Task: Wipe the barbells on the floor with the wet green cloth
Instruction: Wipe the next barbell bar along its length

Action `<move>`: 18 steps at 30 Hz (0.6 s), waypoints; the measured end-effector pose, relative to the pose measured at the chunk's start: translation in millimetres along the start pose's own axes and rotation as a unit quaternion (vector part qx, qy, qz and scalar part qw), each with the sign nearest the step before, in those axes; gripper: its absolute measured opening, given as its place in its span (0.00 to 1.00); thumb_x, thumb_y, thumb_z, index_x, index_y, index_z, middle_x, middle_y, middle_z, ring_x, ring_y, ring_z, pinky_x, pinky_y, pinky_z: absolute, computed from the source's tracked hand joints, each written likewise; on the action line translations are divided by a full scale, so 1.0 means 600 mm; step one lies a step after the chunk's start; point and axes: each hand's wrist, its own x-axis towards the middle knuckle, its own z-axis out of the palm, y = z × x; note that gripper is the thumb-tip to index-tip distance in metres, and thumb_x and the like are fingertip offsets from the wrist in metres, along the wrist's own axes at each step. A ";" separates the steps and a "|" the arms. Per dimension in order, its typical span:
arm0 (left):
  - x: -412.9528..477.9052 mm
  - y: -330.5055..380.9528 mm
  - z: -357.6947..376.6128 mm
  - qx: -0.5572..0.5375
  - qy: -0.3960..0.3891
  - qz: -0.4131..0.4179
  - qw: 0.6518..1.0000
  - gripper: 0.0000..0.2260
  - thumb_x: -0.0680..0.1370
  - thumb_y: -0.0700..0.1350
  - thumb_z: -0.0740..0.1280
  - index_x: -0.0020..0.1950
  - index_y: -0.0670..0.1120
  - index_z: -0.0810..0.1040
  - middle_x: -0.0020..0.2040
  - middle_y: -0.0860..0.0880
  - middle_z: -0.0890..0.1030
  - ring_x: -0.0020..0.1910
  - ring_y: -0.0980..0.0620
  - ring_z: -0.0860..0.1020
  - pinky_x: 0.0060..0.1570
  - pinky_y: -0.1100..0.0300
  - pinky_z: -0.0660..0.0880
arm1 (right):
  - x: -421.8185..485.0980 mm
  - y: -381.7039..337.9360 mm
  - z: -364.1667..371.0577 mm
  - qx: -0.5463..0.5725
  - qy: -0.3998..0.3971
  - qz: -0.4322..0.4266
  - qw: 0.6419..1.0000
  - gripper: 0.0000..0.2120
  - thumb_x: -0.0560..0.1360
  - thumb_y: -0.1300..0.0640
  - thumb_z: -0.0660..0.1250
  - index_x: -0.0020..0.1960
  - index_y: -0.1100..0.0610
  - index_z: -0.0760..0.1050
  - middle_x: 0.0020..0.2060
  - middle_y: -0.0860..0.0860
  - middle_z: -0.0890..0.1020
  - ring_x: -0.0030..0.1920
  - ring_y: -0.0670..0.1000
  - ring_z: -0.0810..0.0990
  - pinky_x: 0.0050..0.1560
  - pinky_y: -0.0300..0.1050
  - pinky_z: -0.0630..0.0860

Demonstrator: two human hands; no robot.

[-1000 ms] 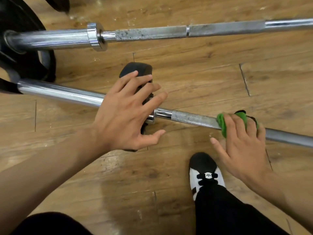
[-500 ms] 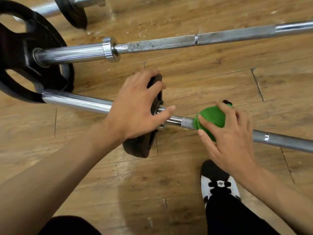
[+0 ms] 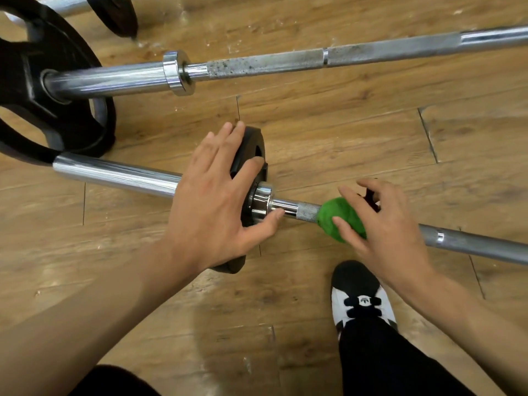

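Wooden floor (image 3: 343, 132): right hand (image 3: 385, 232) grips the green cloth (image 3: 340, 218) round the near barbell (image 3: 114, 174), left hand (image 3: 211, 201) spread, steadying; speckled far barbell (image 3: 285, 62) looks unwiped.

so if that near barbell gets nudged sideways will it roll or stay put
Probably apt to roll: the near barbell is a round bar riding on a small round plate, which the left hand rests on, perhaps steadying it. Being steel with a plate loaded, it is likely heavy and slow to start.
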 end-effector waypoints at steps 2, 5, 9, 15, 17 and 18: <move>-0.013 0.002 0.000 0.006 0.004 0.002 1.000 0.34 0.78 0.67 0.60 0.69 0.39 0.78 0.79 0.32 0.65 0.80 0.33 0.62 0.81 0.40 0.54 | -0.005 -0.011 -0.001 -0.084 -0.055 0.009 0.995 0.27 0.83 0.41 0.56 0.74 0.55 0.74 0.66 0.63 0.76 0.59 0.65 0.75 0.56 0.60 0.71; -0.032 0.004 -0.002 0.002 0.003 0.005 1.000 0.33 0.78 0.65 0.62 0.68 0.39 0.78 0.79 0.31 0.64 0.80 0.32 0.61 0.80 0.37 0.56 | -0.003 -0.045 0.015 -0.126 -0.061 0.005 0.990 0.27 0.85 0.42 0.51 0.72 0.58 0.76 0.56 0.60 0.82 0.52 0.63 0.79 0.53 0.57 0.70; -0.056 0.010 -0.001 0.006 0.008 0.012 1.000 0.29 0.76 0.59 0.65 0.67 0.38 0.80 0.80 0.31 0.63 0.80 0.31 0.61 0.77 0.36 0.59 | 0.035 -0.115 0.059 -0.130 -0.064 -0.045 0.988 0.25 0.86 0.46 0.51 0.69 0.60 0.77 0.47 0.56 0.83 0.46 0.60 0.80 0.49 0.54 0.72; -0.075 0.011 0.008 0.005 0.041 0.030 0.999 0.29 0.75 0.58 0.66 0.66 0.38 0.80 0.78 0.32 0.66 0.79 0.31 0.64 0.76 0.35 0.62 | -0.024 -0.038 0.001 -0.130 -0.098 -0.040 0.986 0.24 0.86 0.43 0.51 0.72 0.54 0.74 0.48 0.56 0.81 0.44 0.61 0.80 0.40 0.54 0.74; -0.079 0.010 0.011 0.007 0.050 0.029 0.998 0.28 0.75 0.58 0.67 0.65 0.37 0.81 0.78 0.31 0.67 0.78 0.31 0.64 0.76 0.34 0.62 | -0.067 0.015 -0.038 -0.130 -0.089 0.002 0.988 0.26 0.85 0.43 0.51 0.72 0.56 0.76 0.47 0.58 0.80 0.43 0.63 0.79 0.41 0.56 0.75; -0.080 0.011 0.012 0.009 0.054 0.028 0.998 0.28 0.75 0.58 0.67 0.64 0.37 0.81 0.78 0.31 0.67 0.78 0.30 0.65 0.76 0.35 0.62 | -0.080 0.029 -0.050 -0.127 -0.087 0.015 0.988 0.26 0.85 0.43 0.52 0.72 0.57 0.76 0.48 0.59 0.80 0.44 0.64 0.79 0.44 0.57 0.74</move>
